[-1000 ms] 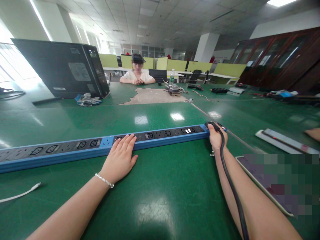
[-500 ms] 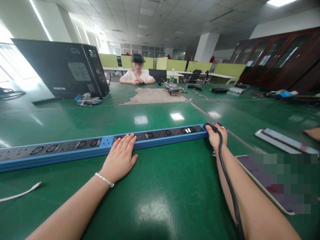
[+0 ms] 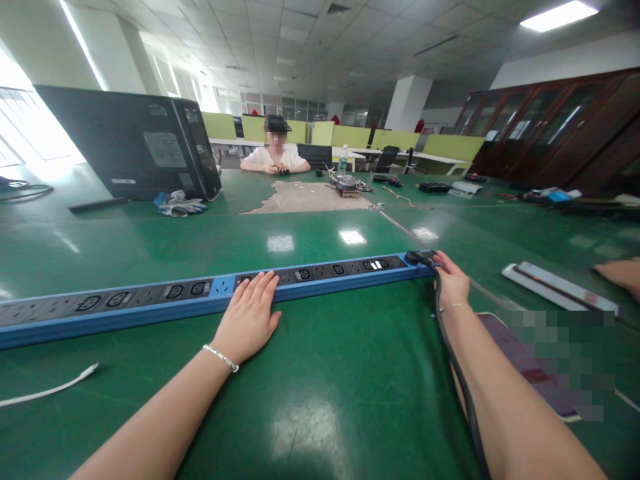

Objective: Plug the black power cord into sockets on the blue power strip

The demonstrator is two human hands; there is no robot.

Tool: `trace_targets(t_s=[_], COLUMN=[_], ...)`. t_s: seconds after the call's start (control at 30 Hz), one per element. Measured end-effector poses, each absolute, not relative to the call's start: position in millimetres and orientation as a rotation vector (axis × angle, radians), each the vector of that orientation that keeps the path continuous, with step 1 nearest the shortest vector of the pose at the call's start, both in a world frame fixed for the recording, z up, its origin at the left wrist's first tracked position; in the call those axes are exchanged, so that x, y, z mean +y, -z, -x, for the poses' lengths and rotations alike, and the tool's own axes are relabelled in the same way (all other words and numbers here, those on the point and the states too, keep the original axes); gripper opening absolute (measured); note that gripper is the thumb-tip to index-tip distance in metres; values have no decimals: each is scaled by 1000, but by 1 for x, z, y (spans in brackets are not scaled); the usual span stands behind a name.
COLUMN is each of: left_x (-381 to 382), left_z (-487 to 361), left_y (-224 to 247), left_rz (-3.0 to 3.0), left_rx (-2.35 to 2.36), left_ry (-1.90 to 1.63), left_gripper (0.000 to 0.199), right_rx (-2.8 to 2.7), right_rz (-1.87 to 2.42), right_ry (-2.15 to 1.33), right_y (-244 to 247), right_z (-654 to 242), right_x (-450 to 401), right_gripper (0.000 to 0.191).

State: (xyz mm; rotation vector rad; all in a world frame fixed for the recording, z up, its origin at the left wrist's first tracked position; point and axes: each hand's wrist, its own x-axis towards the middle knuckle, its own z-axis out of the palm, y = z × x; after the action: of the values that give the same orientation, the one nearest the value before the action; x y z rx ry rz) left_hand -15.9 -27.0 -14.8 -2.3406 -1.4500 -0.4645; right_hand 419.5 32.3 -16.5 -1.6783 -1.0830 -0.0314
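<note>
A long blue power strip [image 3: 315, 289] with black socket panels lies across the green table. My left hand [image 3: 253, 305] rests flat over its middle, fingers stretched out across the sockets and thumb apart. At the strip's right end, my right hand [image 3: 454, 280] grips the end piece, its thumb on the near side; the other fingers are partly hidden behind. Just left of those fingers a black plug [image 3: 414, 258] sits on the end of the strip. Its black cord [image 3: 453, 363] runs down past my right wrist and along the forearm.
A black computer case [image 3: 130, 143] and work gloves [image 3: 179, 204] stand at the back left. Across the table [image 3: 320, 360] sits a person [image 3: 275, 157]. Nearby are a white cable [image 3: 55, 395], a phone-like device [image 3: 530, 373], a white bar [image 3: 560, 287] and another person's hand [image 3: 617, 275] at right.
My right hand has moved off the plug and slightly right, onto the strip's end. My left hand stays on the strip. The view has shifted slightly.
</note>
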Motion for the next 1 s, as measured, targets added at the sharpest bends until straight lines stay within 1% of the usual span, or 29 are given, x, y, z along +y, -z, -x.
trace_targets(t_s=[0.1,0.17,0.3,0.4,0.5,0.57,0.67,0.73,0.9,1.0], left_x=[-27,-27,-26,-26,-27,-27,-27,-27,-27,-27], left_z=[16,16,16,15,15,15,15,15,15,15], left_y=[15,15,15,15,15,15,16,16,15,14], left_rz=[2344,2347,2350,2356,2360,2363,2360,2357,2361,2356], left_rx=[-1451,-1445,-1448,-1453,-1464,-1470,-1469,-1471,-1473,-1478], left_ry=[480,487,496,502,503,511,527,529,515,532], left_gripper=[58,57,57,58,58,58,57,57,57,58], right_rx=[-992,-1169,-1588,-1743,-1754,-1756,-1816,-1817,-1791,-1773], right_rz=[1666,1781,2196,2282,2379,2423,2335,2314,2415,2401], right_ry=[-114,-166,-171,-170,-192,-94,199,307,247,262], right_y=[-2,-18,-44,-56,-60,-58,-47,-41,-45,-47], right_z=[-422,-420,-416,-416,-415,-412,-408,-406,-406,-404], right_x=[27,25,29,35,40,41,34,28,29,32], right_gripper=[49,46,44,48,48,46,45,47,46,45])
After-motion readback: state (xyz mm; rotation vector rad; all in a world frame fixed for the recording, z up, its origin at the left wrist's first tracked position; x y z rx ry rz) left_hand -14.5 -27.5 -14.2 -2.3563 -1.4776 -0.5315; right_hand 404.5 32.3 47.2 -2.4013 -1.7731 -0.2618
